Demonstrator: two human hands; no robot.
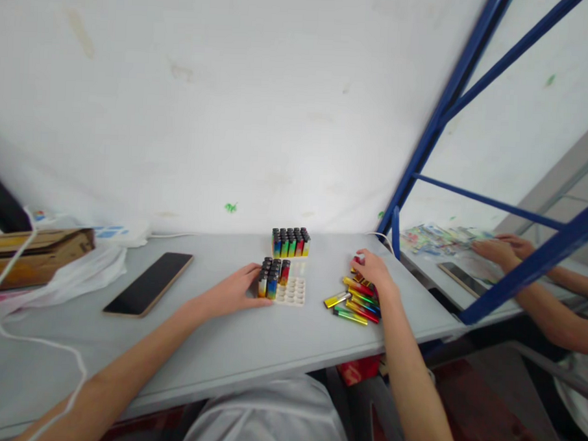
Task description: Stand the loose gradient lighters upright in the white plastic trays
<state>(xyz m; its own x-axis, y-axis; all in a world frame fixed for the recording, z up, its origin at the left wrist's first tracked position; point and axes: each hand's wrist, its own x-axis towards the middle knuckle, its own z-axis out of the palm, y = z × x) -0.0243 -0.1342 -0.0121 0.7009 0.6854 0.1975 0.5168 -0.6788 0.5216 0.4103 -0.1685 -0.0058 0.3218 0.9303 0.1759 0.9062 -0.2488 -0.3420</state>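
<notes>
A white tray [297,292] with round holes stands on the table, its left part filled with several upright lighters [270,281] in fading colours with black tops. My left hand [245,288] wraps round the tray's left side, thumb at the front corner and fingers behind. To the right, a loose pile of lighters [356,301] in yellow, red, green and blue lies flat. At the pile's far end my right hand [372,269] is closed, fingertips pinching what looks like a red lighter [357,260], partly hidden by the fingers.
Behind the tray stands a full block of upright lighters [291,242]. A black-screened phone [149,284], a plastic bag [99,270] and a cardboard box [34,254] lie left. A white cable [38,340] hangs in front. At right, beyond a blue metal frame [418,148], another person's hands [502,249] work over small packets.
</notes>
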